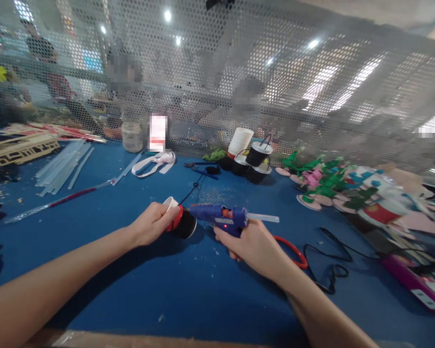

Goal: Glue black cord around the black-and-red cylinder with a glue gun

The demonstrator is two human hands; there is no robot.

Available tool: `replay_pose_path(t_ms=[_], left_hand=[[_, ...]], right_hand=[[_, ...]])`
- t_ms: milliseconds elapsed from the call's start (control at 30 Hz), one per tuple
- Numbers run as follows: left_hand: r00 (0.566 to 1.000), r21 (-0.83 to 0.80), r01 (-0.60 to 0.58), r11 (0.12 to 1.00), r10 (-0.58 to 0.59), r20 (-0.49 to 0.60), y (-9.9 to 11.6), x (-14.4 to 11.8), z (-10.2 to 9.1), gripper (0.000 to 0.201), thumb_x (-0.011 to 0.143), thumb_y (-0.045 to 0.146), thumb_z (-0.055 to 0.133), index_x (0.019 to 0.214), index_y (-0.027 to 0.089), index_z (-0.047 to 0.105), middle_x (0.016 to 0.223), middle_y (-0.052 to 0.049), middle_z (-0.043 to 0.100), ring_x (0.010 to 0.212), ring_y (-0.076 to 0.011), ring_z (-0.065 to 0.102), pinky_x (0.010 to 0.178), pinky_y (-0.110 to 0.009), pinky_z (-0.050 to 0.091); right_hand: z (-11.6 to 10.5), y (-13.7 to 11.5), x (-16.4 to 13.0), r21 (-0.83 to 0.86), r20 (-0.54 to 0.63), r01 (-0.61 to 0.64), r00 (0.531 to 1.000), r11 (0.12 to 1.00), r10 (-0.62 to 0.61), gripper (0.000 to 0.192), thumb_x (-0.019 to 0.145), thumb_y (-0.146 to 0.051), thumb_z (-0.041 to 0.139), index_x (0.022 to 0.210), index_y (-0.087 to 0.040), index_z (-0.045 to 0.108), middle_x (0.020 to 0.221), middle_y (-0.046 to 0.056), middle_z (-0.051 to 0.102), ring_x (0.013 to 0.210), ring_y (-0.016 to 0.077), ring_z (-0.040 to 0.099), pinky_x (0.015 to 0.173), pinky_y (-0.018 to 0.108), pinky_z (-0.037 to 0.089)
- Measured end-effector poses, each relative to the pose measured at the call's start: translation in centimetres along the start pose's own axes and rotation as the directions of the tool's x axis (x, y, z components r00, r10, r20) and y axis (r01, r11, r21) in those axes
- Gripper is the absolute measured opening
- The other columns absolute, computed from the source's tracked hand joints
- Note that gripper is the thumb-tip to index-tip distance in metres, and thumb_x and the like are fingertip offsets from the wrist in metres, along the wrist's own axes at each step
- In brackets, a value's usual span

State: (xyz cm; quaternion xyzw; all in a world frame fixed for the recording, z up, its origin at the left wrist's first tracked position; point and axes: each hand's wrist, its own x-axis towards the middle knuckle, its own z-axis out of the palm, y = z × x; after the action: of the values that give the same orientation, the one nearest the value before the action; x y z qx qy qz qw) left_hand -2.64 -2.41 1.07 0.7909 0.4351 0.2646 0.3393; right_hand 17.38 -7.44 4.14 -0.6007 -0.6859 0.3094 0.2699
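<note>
Two bare hands meet over our blue table [137, 299], which we take as the landmark, backed along its far edge by a perforated metal screen [275, 87]. Near the table's middle, our right hand [252, 246] is clenched around the grip of a blue glue gun [221, 216], the clear glue stick poking out of its back end toward the right and the nozzle pointing left. Just left of that nozzle, our left hand [154, 223] grasps a small cup [179, 220] lying on its side on the table: its white part sits under the fingers, and its black body and red band stick out of the grip toward the gun. The nozzle is at the cup's black side; we cannot tell whether they touch. Toward the table's far edge stands a cluster of similar black-and-white cups [252, 157]. Left of these lie clear glue sticks [63, 166].
</note>
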Motion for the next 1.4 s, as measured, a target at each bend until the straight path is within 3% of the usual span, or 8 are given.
replay_pose_path(t_ms=[600,767,867,967,1067,1200,1400], left_hand=[[0.999,-0.056,0.053,0.997,-0.053,-0.005,-0.3,0.0,0.1,0.043,0.079,0.044,0.024,0.048,0.016,0.03,0.047,0.004,0.026,0.046,-0.0066,0.023,0.043,-0.02,0.019],[0.998,-0.065,0.063,0.996,-0.063,-0.003,-0.3,0.0,0.1,0.044,0.079,0.046,0.024,0.048,0.015,0.029,0.047,0.004,0.026,0.045,-0.0064,0.023,0.043,-0.02,0.019],[0.998,-0.062,0.057,0.996,-0.058,-0.01,-0.3,0.0,0.2,0.044,0.079,0.045,0.024,0.047,0.015,0.029,0.046,0.004,0.027,0.044,-0.0062,0.025,0.043,-0.02,0.02],[0.998,-0.042,0.065,0.997,-0.066,-0.022,-0.2,-0.1,0.2,0.044,0.079,0.044,0.024,0.046,0.016,0.028,0.045,0.005,0.026,0.044,-0.0062,0.025,0.043,-0.02,0.02],[0.999,-0.021,0.046,0.999,-0.046,-0.026,-0.1,-0.1,0.1,0.043,0.079,0.044,0.024,0.046,0.016,0.028,0.046,0.005,0.026,0.045,-0.0065,0.025,0.044,-0.02,0.021],[1.0,-0.006,0.013,1.0,-0.013,-0.025,0.1,-0.2,0.0,0.041,0.079,0.043,0.024,0.047,0.016,0.026,0.047,0.004,0.025,0.046,-0.0066,0.024,0.045,-0.021,0.021],[0.999,0.064,-0.032,0.997,0.033,-0.012,0.4,-0.3,-0.2,0.04,0.08,0.039,0.022,0.047,0.017,0.024,0.048,0.004,0.023,0.046,-0.0069,0.022,0.045,-0.022,0.02]], right_hand=[[0.0,0.1,-0.9,-0.055,0.012,0.045,0.999,0.997,-0.044,0.016,0.069,-0.027,0.046,0.057,-0.017,0.05,0.038,-0.005,0.045,0.032,0.0084,0.045,0.032,0.017,0.035],[-0.2,-0.2,-0.8,0.015,0.014,-0.015,1.0,1.0,0.015,0.017,0.069,-0.03,0.048,0.059,-0.017,0.051,0.037,-0.004,0.045,0.033,0.0088,0.046,0.034,0.018,0.036],[-0.8,-0.1,-0.3,0.096,-0.015,-0.094,0.995,0.991,0.095,0.019,0.068,-0.034,0.051,0.069,-0.016,0.053,0.036,-0.005,0.045,0.032,0.0088,0.044,0.033,0.019,0.037],[-1.7,0.6,0.6,0.251,-0.047,-0.098,0.992,0.963,0.114,0.023,0.066,-0.035,0.055,0.074,-0.015,0.052,0.037,-0.006,0.045,0.032,0.0078,0.041,0.034,0.019,0.036],[-2.8,1.7,1.9,0.363,-0.178,-0.033,0.978,0.931,0.104,0.023,0.062,-0.035,0.058,0.069,-0.014,0.052,0.049,-0.003,0.051,0.041,0.0073,0.045,0.04,0.019,0.038],[-3.6,3.7,4.1,0.255,-0.235,-0.139,0.951,0.957,0.201,0.023,0.068,-0.037,0.052,0.064,-0.014,0.052,0.058,0.001,0.055,0.044,0.0067,0.046,0.044,0.019,0.039],[-3.1,6.9,7.4,0.132,-0.248,-0.299,0.913,0.945,0.324,0.028,0.067,-0.037,0.053,0.05,-0.017,0.044,0.041,0.001,0.049,0.038,0.0116,0.048,0.041,0.024,0.038]])
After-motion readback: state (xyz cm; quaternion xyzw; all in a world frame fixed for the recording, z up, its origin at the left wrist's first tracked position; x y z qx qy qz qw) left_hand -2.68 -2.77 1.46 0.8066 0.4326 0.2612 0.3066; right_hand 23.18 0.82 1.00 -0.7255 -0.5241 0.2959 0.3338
